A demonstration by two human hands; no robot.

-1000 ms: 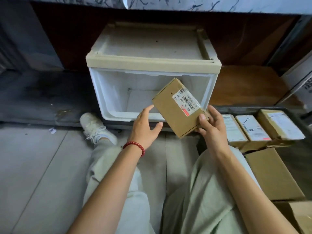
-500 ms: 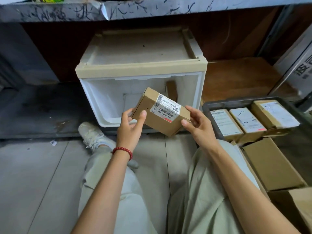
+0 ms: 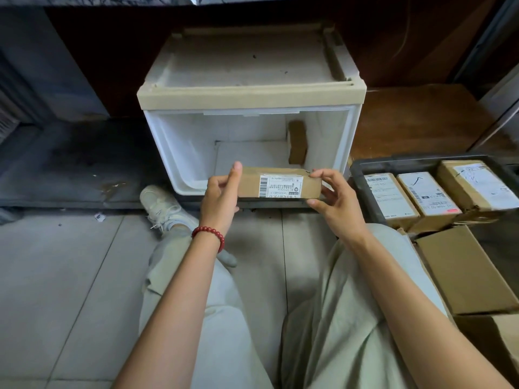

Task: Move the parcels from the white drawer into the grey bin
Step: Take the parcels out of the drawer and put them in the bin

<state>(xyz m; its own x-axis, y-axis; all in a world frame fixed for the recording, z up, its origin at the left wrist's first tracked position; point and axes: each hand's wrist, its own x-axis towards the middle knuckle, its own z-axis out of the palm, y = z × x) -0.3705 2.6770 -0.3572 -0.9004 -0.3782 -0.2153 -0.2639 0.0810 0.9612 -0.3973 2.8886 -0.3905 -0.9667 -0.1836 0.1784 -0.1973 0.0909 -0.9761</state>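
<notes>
A brown cardboard parcel (image 3: 278, 183) with a white barcode label is held level in front of the white drawer (image 3: 179, 153). My left hand (image 3: 220, 196) grips its left end and my right hand (image 3: 335, 202) pinches its right end. One more brown parcel (image 3: 297, 141) stands upright against the drawer's inner right side. The grey bin (image 3: 393, 161) sits on the floor to the right, with three labelled parcels (image 3: 427, 195) side by side in it.
Plain cardboard boxes (image 3: 463, 270) lie at the right below the bin. My legs in pale green trousers and a white shoe (image 3: 161, 204) stretch over the grey tiled floor. A dark shelf edge runs overhead; a wooden board (image 3: 421, 122) lies behind the bin.
The parcel has been turned from tilted to level, its narrow labelled side now facing me. Both hands have shifted to its two ends.
</notes>
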